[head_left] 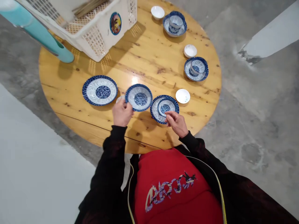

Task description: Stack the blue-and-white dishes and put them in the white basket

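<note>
A blue-rimmed bowl point(140, 98) is raised over the table, its near left edge pinched by my left hand point(122, 114). Behind it, a small white dish point(121, 99) shows only in part. My right hand point(177, 123) has its thumb and forefinger closed at the near rim of a small patterned bowl point(165, 106). That bowl sits inside a larger blue-rimmed dish point(154, 109) near the table's front edge. To the left lies a wide blue-rimmed plate point(90, 90). A small white dish point(182, 96) stands just beyond my right hand.
On the round wooden table point(149, 68), a white plastic basket point(93, 40) holds a bundle of sticks point(90, 7). A turquoise handle-like object point(46, 37) juts in at upper left. Along the right side stand blue bowls point(205, 67) and small white dishes point(190, 50).
</note>
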`<state>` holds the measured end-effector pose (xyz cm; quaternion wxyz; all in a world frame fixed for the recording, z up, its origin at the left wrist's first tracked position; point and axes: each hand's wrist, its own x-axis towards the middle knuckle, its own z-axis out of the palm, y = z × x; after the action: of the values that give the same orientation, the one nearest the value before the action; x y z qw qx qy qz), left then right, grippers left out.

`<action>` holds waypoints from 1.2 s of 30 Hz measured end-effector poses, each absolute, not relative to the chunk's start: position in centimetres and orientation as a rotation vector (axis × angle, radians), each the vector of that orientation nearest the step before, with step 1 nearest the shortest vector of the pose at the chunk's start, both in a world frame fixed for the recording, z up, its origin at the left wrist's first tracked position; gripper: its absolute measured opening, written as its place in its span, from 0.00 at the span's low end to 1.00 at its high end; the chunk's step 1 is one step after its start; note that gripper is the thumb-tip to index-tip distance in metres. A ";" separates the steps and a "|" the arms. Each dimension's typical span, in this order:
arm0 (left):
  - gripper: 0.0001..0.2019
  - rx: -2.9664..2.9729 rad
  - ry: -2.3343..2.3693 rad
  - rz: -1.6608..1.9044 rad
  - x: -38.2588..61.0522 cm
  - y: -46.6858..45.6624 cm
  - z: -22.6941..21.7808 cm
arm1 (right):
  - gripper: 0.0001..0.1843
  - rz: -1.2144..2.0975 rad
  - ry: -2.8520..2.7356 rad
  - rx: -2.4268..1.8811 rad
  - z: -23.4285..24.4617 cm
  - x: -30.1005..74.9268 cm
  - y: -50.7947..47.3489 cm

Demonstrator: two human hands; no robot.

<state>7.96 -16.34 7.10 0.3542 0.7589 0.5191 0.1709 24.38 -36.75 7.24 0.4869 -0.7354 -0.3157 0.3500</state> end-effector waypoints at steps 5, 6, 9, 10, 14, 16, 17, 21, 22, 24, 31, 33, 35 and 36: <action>0.08 2.040 1.233 0.313 13.2 -22.8 7.4 | 0.25 0.733 -0.696 -1.836 7.5 27.5 -35.8; 0.08 2.057 1.228 0.284 13.8 -23.5 7.3 | 0.25 0.706 -0.695 -1.863 7.2 28.0 -35.9; 0.08 2.112 1.242 0.200 15.3 -24.6 6.9 | 0.24 0.637 -0.720 -1.973 5.9 29.3 -36.4; 0.08 2.139 1.247 0.174 15.6 -24.8 6.7 | 0.23 0.615 -0.741 -2.014 5.5 29.7 -36.6; 0.08 2.251 1.266 0.066 16.6 -25.0 6.4 | 0.24 0.519 -0.859 -2.162 3.7 30.8 -36.9; 0.08 2.273 1.278 0.019 17.0 -25.1 6.1 | 0.24 0.500 -0.904 -2.207 3.2 31.2 -36.9; 0.09 2.274 1.280 0.002 17.1 -25.1 6.0 | 0.24 0.498 -0.918 -2.227 3.0 31.3 -36.8; 0.13 2.241 1.273 -0.011 17.5 -25.1 5.4 | 0.23 0.487 -0.967 -2.307 2.7 31.8 -36.6; 0.14 2.234 1.272 -0.008 17.6 -25.1 5.4 | 0.23 0.475 -0.980 -2.327 2.6 31.9 -36.5; 0.16 2.225 1.271 0.001 17.7 -25.0 5.3 | 0.23 0.446 -1.008 -2.359 2.7 31.9 -36.5; 0.19 2.191 1.236 0.013 17.7 -24.7 5.1 | 0.24 0.449 -1.068 -2.406 2.7 31.8 -36.5; 0.19 2.176 1.239 0.012 17.6 -24.6 4.9 | 0.25 0.440 -1.087 -2.406 2.6 31.8 -36.4; 0.19 2.150 1.245 -0.003 17.6 -24.3 4.8 | 0.25 0.427 -1.098 -2.408 2.5 31.9 -36.4; 0.18 2.130 1.243 -0.017 17.7 -24.2 4.8 | 0.25 0.425 -1.100 -2.407 2.5 31.9 -36.4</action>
<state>17.65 -24.20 4.76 0.3315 0.8148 0.4756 -0.0064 31.93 -36.36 2.47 0.2284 -0.8743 -0.3995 0.1545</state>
